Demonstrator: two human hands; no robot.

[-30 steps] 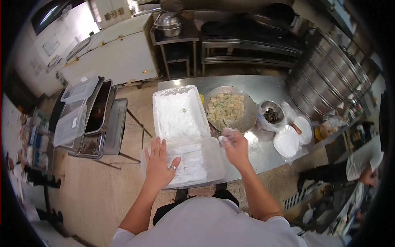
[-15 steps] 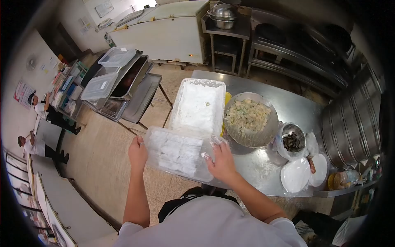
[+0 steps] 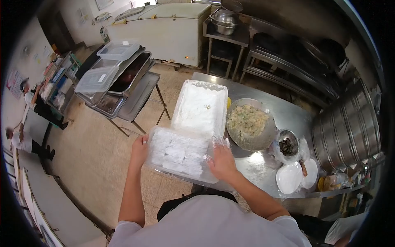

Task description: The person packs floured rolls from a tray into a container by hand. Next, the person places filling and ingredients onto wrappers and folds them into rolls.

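A clear plastic container [image 3: 187, 176] holding rows of white powder-coated pieces [image 3: 177, 152] is at the near edge of the table, partly over the near end of a tray. My left hand [image 3: 140, 149] grips its left end, fingers curled at the rim. My right hand [image 3: 223, 161] holds the right end, with white powder on its fingertips and thumb. Beyond the container lies the white tray [image 3: 226, 95], with white powder [image 3: 199, 103] spread across it. Right of the tray stands a large metal bowl [image 3: 265, 142] of pale, chunky mixture [image 3: 247, 120] with green bits.
On the steel table [image 3: 257, 171] are a small bowl [image 3: 286, 132] of dark pieces, white plates [image 3: 289, 178] and a tall stack of metal steamers [image 3: 347, 123]. Stacked trays and lids [image 3: 96, 80] stand left. A chest freezer [image 3: 164, 39] is behind. Two people are far left.
The view has shifted slightly. Both hands stay on the container, and the white pieces inside show more clearly now.
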